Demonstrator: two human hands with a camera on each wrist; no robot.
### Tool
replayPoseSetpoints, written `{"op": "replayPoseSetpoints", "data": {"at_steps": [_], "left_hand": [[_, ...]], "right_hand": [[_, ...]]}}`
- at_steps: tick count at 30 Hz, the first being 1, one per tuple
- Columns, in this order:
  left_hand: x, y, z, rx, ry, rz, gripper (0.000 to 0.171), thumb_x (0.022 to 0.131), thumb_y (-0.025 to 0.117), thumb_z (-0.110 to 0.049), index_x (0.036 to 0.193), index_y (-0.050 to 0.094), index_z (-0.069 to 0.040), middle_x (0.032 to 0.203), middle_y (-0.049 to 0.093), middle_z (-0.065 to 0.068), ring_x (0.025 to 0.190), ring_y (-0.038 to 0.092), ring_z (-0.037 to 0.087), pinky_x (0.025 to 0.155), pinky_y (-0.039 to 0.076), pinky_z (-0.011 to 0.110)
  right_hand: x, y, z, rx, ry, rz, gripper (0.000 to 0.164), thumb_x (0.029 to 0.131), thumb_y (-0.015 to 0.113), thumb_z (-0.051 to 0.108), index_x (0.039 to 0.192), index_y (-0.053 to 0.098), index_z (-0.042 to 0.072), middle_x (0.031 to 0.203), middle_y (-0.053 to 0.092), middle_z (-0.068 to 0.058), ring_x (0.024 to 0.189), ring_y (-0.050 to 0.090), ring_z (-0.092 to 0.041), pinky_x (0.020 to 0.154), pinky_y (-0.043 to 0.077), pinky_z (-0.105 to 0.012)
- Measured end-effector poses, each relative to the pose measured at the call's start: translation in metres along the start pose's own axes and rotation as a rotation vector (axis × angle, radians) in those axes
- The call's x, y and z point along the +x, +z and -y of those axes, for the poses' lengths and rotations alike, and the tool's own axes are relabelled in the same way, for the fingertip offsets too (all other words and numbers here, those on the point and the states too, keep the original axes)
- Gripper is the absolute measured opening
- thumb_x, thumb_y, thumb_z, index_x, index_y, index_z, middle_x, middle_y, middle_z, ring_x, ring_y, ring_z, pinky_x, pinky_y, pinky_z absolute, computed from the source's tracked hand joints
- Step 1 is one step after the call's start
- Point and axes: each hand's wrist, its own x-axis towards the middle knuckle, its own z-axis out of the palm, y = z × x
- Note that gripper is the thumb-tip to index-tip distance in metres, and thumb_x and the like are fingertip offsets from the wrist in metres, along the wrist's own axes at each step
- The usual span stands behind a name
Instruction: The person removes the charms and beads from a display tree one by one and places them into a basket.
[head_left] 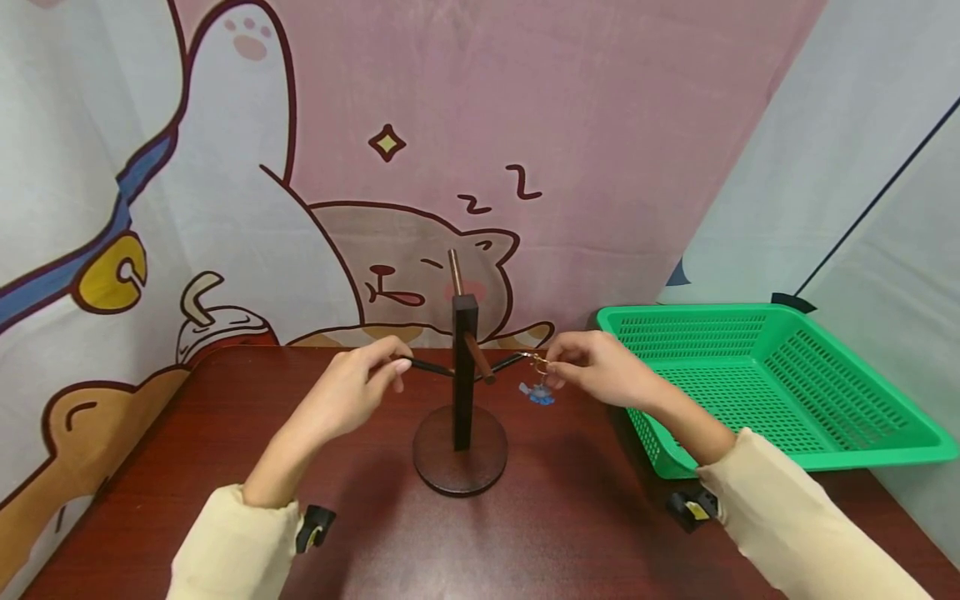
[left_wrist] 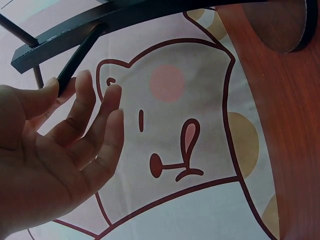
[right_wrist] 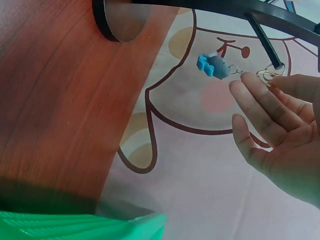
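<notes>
A dark wooden stand [head_left: 464, 375] with a round base and several pegs stands upright on the table. My left hand [head_left: 347, 390] pinches the end of its left peg [left_wrist: 82, 57] between thumb and index finger, the other fingers loosely bent. On the other side, my right hand [head_left: 596, 367] pinches the gold ring of a keychain [right_wrist: 267, 75] at the tip of the right peg [right_wrist: 265, 42]. A blue and grey charm [head_left: 537, 394] dangles from that ring by a short chain. Whether the ring is around the peg tip or only touching it, I cannot tell.
A green plastic basket [head_left: 750, 333] with perforated walls sits at the right of the reddish-brown table [head_left: 360, 517], close to my right forearm. Behind the table hangs a cloth [head_left: 600, 167] printed with cartoon animals.
</notes>
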Motion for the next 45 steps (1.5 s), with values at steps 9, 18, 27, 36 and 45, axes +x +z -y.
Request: {"op": "replayPoseSetpoints", "data": {"at_steps": [9, 18, 27, 36, 45], "left_hand": [[0.000, -0.002, -0.002, -0.003, -0.005, 0.008, 0.007, 0.093, 0.051, -0.010, 0.094, 0.058, -0.010, 0.069, 0.055, -0.004, 0.059, 0.045, 0.010, 0.061, 0.038, 0.031], [0.000, -0.002, -0.003, -0.011, 0.002, -0.001, 0.006, 0.093, 0.052, -0.011, 0.093, 0.058, -0.011, 0.068, 0.055, -0.005, 0.057, 0.043, 0.010, 0.059, 0.037, 0.031], [0.000, -0.001, -0.002, -0.012, -0.014, 0.006, 0.007, 0.094, 0.051, -0.010, 0.093, 0.058, -0.011, 0.069, 0.055, -0.003, 0.056, 0.043, 0.010, 0.059, 0.037, 0.031], [-0.001, 0.000, 0.000, -0.010, -0.018, 0.016, 0.006, 0.094, 0.051, -0.009, 0.094, 0.057, -0.011, 0.069, 0.054, -0.004, 0.057, 0.043, 0.011, 0.059, 0.037, 0.031], [-0.001, 0.000, 0.000, -0.016, -0.021, 0.019, 0.007, 0.094, 0.050, -0.010, 0.094, 0.057, -0.010, 0.069, 0.055, -0.004, 0.054, 0.041, 0.011, 0.057, 0.036, 0.030]], "right_hand": [[-0.006, -0.012, 0.004, -0.021, 0.006, -0.014, 0.008, 0.089, 0.057, 0.005, 0.084, 0.062, 0.005, 0.076, 0.067, -0.002, 0.069, 0.062, -0.011, 0.066, 0.047, -0.028], [-0.016, -0.025, 0.005, -0.033, 0.026, -0.034, 0.009, 0.088, 0.057, 0.002, 0.083, 0.062, 0.006, 0.073, 0.066, -0.002, 0.068, 0.062, -0.013, 0.066, 0.048, -0.031], [-0.034, -0.040, 0.002, -0.074, 0.055, -0.038, 0.007, 0.090, 0.057, 0.007, 0.085, 0.062, 0.008, 0.077, 0.066, -0.002, 0.071, 0.061, -0.013, 0.066, 0.046, -0.028], [-0.059, -0.054, -0.011, -0.146, 0.074, -0.059, 0.006, 0.090, 0.057, 0.009, 0.087, 0.062, 0.009, 0.077, 0.066, 0.002, 0.072, 0.061, -0.017, 0.063, 0.045, -0.027], [-0.089, -0.071, -0.027, -0.212, 0.088, -0.082, 0.005, 0.090, 0.057, 0.008, 0.090, 0.062, 0.009, 0.079, 0.066, 0.007, 0.073, 0.061, -0.007, 0.064, 0.046, -0.024]]}}
